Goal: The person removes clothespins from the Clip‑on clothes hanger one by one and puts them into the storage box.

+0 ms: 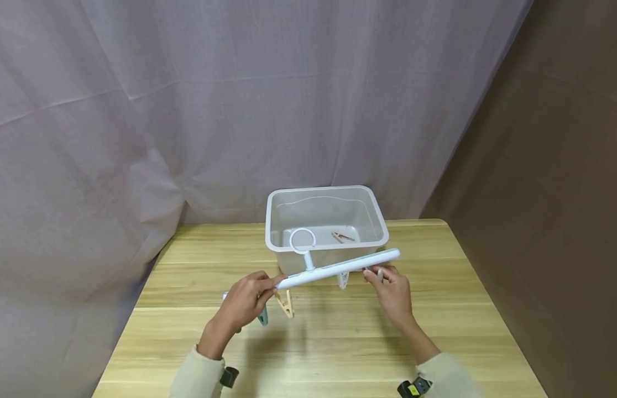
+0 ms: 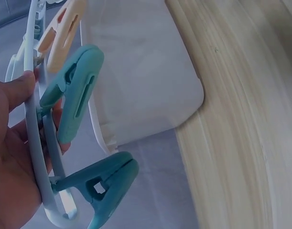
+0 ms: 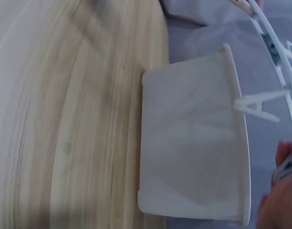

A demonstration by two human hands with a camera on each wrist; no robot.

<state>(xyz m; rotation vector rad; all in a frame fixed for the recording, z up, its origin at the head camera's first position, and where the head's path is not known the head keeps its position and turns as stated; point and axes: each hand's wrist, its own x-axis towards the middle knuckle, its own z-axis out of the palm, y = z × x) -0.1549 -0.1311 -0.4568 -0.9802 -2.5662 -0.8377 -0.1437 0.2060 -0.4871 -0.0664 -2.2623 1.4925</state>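
My left hand (image 1: 246,298) grips the left part of a pale blue clip hanger (image 1: 338,269), which is raised above the table with its ring hook (image 1: 303,241) upward. Below its bar hang a beige clothespin (image 1: 287,304), a white clothespin (image 1: 343,280) and, near my left palm, two teal clothespins (image 2: 81,93). Under the hanger's right end, my right hand (image 1: 394,293) pinches a grey clothespin (image 3: 286,168). Fingers cover much of that pin, so whether it is fastened to the bar cannot be made out.
Behind the hanger, a grey-white plastic bin (image 1: 327,190) stands near the far edge of the wooden table (image 1: 348,354). A brownish clothespin (image 1: 342,237) lies inside it. Grey curtains (image 1: 239,110) hang behind and along the sides.
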